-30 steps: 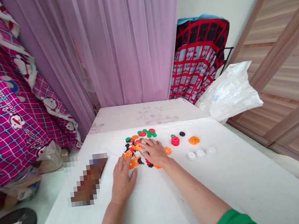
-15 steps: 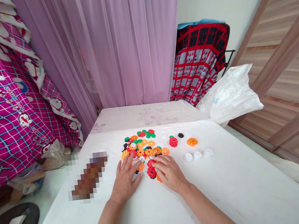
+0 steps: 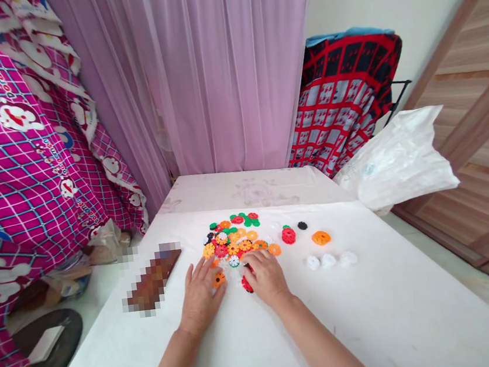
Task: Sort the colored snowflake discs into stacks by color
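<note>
A loose pile of flower-shaped plastic discs (image 3: 233,247) in orange, red, white, green and black lies on the white-covered table (image 3: 245,348). My left hand (image 3: 202,297) rests at the near left edge of the pile, fingers spread, its tips touching an orange disc (image 3: 219,279). Over the near right side curves my right hand (image 3: 267,276), fingers bent but loose, touching the red and black discs (image 3: 247,283) partly hidden beneath it. A white disc (image 3: 234,261) shows between the hands.
Right of the pile sit a red stack (image 3: 288,236), a black disc (image 3: 302,226), an orange stack (image 3: 321,238) and three white clusters (image 3: 328,260). A pixelated brown item (image 3: 153,279) lies at left. A white plastic bag (image 3: 400,157) stands beyond the table's right edge.
My view has turned slightly left. My right hand has drawn a little closer to me, its fingers more bent over the red discs. The left hand has also slid slightly back.
</note>
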`<control>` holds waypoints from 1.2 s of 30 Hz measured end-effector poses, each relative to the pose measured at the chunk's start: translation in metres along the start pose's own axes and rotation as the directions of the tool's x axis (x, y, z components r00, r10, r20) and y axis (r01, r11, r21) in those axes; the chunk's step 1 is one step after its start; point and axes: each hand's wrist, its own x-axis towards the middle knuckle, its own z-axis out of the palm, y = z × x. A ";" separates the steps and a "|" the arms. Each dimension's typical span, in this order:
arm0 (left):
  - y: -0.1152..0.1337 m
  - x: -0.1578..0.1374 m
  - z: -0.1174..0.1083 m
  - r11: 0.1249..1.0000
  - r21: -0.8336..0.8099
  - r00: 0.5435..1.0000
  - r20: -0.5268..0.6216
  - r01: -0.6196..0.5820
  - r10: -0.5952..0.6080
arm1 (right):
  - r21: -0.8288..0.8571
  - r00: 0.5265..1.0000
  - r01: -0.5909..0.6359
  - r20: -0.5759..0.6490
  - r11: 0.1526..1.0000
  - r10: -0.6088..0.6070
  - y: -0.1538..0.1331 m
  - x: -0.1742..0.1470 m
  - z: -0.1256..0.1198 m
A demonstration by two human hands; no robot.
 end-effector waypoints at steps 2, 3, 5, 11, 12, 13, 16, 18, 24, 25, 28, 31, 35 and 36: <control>0.000 -0.002 0.002 1.000 0.002 1.000 0.007 0.008 -0.008 | -0.049 0.995 -0.020 0.093 0.999 0.025 -0.009 0.016 0.004; 0.000 -0.004 0.003 1.000 0.004 1.000 0.010 0.012 -0.012 | -0.079 0.990 -0.023 0.138 0.997 0.033 -0.012 0.023 0.006; 0.000 -0.008 0.003 1.000 0.007 1.000 0.006 0.024 -0.024 | -0.129 0.978 -0.011 0.207 0.992 0.038 -0.016 0.033 0.010; -0.002 -0.013 0.004 0.998 -0.011 0.998 -0.028 0.057 -0.057 | -0.147 0.974 -0.047 0.215 0.988 0.078 -0.016 0.037 0.017; -0.002 -0.012 0.004 0.998 -0.017 0.998 -0.029 0.057 -0.057 | -0.116 0.977 -0.076 0.190 0.990 0.097 -0.014 0.035 0.016; -0.003 -0.012 0.005 0.998 -0.022 0.998 -0.031 0.057 -0.058 | -0.071 0.979 -0.111 0.162 0.991 0.122 -0.012 0.032 0.015; -0.006 -0.011 0.007 0.998 -0.040 0.997 -0.044 0.058 -0.059 | 0.081 0.980 -0.195 0.068 0.978 0.189 -0.001 0.016 0.003; -0.008 -0.010 0.008 0.997 -0.050 0.997 -0.054 0.052 -0.054 | 0.140 0.977 -0.213 0.003 0.967 0.215 0.010 -0.002 -0.010; -0.011 -0.009 0.008 0.996 -0.070 0.998 -0.037 0.056 -0.059 | 0.134 0.914 -0.400 -0.011 0.907 0.405 0.050 -0.056 -0.041; -0.012 -0.008 0.008 0.995 -0.075 0.997 -0.039 0.060 -0.063 | 0.127 0.909 -0.410 -0.021 0.903 0.416 0.053 -0.062 -0.043; -0.013 -0.008 0.008 0.994 -0.081 0.996 -0.046 0.069 -0.073 | 0.126 0.917 -0.395 -0.012 0.910 0.399 0.056 -0.072 -0.045; -0.015 -0.008 0.009 0.994 -0.074 0.995 -0.046 0.084 -0.087 | 0.064 0.936 -0.351 0.038 0.934 0.349 0.050 -0.073 -0.045; -0.017 -0.007 0.010 0.994 -0.071 0.996 -0.038 0.079 -0.081 | -0.069 0.937 -0.341 0.052 0.937 0.345 0.041 -0.068 -0.040; -0.017 -0.007 0.010 0.995 -0.070 0.996 -0.037 0.078 -0.080 | -0.082 0.930 -0.360 0.051 0.929 0.365 0.040 -0.067 -0.039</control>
